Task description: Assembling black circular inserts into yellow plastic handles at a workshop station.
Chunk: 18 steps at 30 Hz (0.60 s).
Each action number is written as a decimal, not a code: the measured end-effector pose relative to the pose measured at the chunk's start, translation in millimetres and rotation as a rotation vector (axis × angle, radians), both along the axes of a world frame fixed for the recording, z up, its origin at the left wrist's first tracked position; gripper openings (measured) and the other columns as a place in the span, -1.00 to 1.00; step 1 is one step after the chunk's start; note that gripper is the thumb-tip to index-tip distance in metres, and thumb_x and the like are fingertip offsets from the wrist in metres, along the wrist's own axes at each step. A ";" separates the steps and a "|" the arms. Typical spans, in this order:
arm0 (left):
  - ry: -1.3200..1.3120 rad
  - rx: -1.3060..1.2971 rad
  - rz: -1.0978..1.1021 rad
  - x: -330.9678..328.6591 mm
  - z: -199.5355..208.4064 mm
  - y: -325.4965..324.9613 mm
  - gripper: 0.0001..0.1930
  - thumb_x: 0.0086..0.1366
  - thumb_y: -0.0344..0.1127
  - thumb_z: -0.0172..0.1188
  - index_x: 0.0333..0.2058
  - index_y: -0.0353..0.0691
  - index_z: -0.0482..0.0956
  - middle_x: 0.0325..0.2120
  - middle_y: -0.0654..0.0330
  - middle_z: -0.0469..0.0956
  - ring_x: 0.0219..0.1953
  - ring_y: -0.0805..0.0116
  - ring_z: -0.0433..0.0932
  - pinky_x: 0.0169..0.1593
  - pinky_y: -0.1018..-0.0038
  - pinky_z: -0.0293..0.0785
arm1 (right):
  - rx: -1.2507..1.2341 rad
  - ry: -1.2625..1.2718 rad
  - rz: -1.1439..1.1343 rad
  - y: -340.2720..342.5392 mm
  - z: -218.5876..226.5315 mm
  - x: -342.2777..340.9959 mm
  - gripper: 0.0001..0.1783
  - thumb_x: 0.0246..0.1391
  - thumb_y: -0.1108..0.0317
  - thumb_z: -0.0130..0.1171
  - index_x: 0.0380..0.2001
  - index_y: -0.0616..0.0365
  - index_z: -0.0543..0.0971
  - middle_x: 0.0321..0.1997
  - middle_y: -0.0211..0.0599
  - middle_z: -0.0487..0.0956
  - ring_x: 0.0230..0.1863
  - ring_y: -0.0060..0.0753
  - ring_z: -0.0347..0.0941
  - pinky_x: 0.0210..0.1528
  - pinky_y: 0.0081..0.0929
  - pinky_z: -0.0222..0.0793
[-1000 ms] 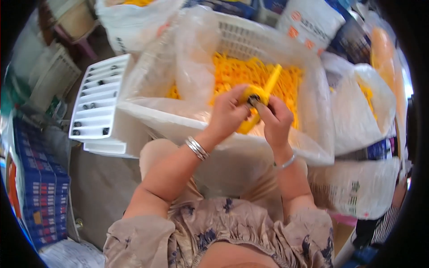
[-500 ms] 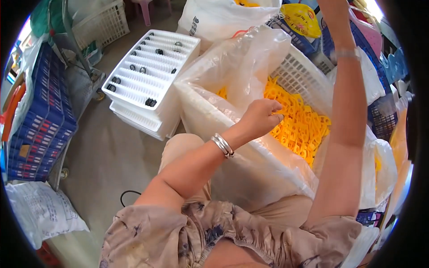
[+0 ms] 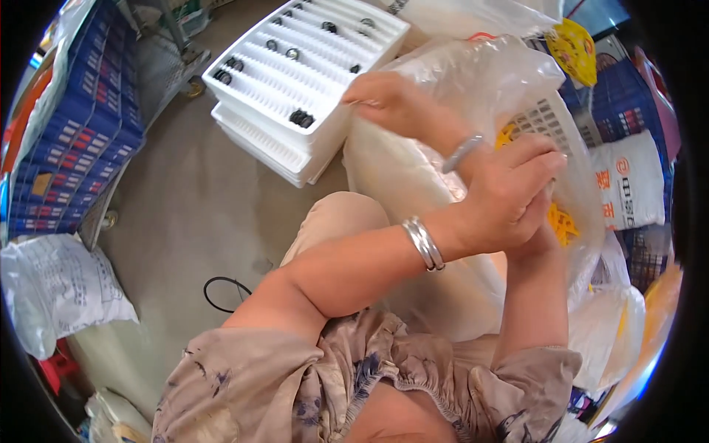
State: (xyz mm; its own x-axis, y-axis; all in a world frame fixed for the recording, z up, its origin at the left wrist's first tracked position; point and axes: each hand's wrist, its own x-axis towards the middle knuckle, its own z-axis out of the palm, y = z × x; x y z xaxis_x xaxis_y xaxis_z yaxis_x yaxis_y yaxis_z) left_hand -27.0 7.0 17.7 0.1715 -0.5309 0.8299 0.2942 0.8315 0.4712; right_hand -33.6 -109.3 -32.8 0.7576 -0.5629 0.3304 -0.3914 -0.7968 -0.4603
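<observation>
My left hand (image 3: 517,192), with silver bangles at its wrist, is above the plastic-lined crate, its fingers curled together over my right forearm. Whatever it holds, if anything, is hidden. My right hand (image 3: 391,103) reaches across to the left, beside the near right edge of a white ridged tray (image 3: 325,52). Its fingers are drawn together, and I cannot make out anything in them. Small black rings (image 3: 301,118) stand in the tray's slots in loose groups. Yellow plastic pieces (image 3: 563,224) show in the lined crate, largely covered by my arms and the clear plastic liner (image 3: 487,70).
More white trays (image 3: 258,144) are stacked under the top one. A blue crate (image 3: 81,125) stands at left on a trolley, with a white sack (image 3: 66,284) in front. At right are another white bag (image 3: 628,181) and a yellow bag (image 3: 572,52). A black loop (image 3: 221,294) lies on the floor.
My right hand has swung from the far upper right across to the tray's edge. My left hand has shifted right, now over my right forearm. The view has turned, so the tray appears higher and further right.
</observation>
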 end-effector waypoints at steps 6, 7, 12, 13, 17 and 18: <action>0.028 0.073 0.026 16.2 -2.8 -13.5 -0.69 -0.14 -0.70 -0.03 -0.32 -0.40 0.43 -0.32 -0.01 0.42 -0.44 0.23 0.44 -0.40 0.50 0.39 | 0.061 0.274 0.083 -18.0 -16.3 73.7 -0.74 -0.16 0.50 0.02 -0.30 0.15 0.51 -0.30 -0.25 0.48 -0.17 -0.18 0.35 -0.11 -0.32 0.27; 0.024 0.126 0.011 18.1 -3.2 -14.7 -0.69 -0.13 -0.70 -0.03 -0.32 -0.41 0.43 -0.32 -0.01 0.42 -0.44 0.25 0.44 -0.39 0.52 0.38 | 0.111 0.244 0.073 -24.0 -17.6 78.2 -0.76 -0.16 0.50 0.04 -0.32 0.15 0.53 -0.33 -0.24 0.48 -0.21 -0.17 0.37 -0.14 -0.35 0.29; 0.071 0.211 -0.012 30.1 -2.2 -21.3 -0.71 -0.11 -0.69 -0.04 -0.32 -0.42 0.44 -0.32 -0.01 0.42 -0.44 0.31 0.44 -0.40 0.54 0.37 | 0.186 0.386 0.140 -42.2 -17.4 91.3 -0.85 -0.14 0.47 0.07 -0.43 0.18 0.56 -0.42 -0.21 0.48 -0.30 -0.19 0.41 -0.21 -0.39 0.30; 0.083 0.240 -0.019 32.4 -2.9 -23.0 -0.71 -0.10 -0.69 -0.05 -0.32 -0.42 0.45 -0.32 -0.01 0.42 -0.44 0.32 0.45 -0.41 0.55 0.36 | 0.226 0.398 0.162 -41.9 -17.2 92.5 -0.86 -0.13 0.46 0.07 -0.43 0.17 0.56 -0.43 -0.22 0.47 -0.32 -0.20 0.40 -0.23 -0.38 0.30; 0.108 0.286 -0.037 37.4 -1.3 -26.7 -0.72 -0.10 -0.67 -0.05 -0.32 -0.42 0.45 -0.33 0.00 0.43 -0.39 0.27 0.45 -0.37 0.52 0.36 | 0.212 0.341 0.237 -40.6 -18.2 82.4 -0.90 -0.11 0.44 0.08 -0.46 0.16 0.54 -0.45 -0.28 0.44 -0.35 -0.20 0.39 -0.28 -0.37 0.28; 0.111 0.273 -0.012 39.4 -1.2 -28.6 -0.72 -0.10 -0.67 -0.05 -0.32 -0.42 0.45 -0.33 0.00 0.43 -0.37 0.24 0.44 -0.34 0.50 0.36 | 0.199 0.306 0.254 -38.7 -19.0 81.9 -0.91 -0.10 0.44 0.08 -0.47 0.17 0.53 -0.46 -0.29 0.43 -0.35 -0.20 0.39 -0.28 -0.37 0.28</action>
State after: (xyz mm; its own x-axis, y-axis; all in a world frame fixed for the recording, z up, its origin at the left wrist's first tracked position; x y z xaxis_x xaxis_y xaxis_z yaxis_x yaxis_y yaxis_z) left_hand 12.4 -21.5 16.5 0.2455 -0.7348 0.6324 0.3658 0.6743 0.6415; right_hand 48.3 -148.0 -51.8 0.9262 -0.3760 -0.0262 -0.3364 -0.7932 -0.5076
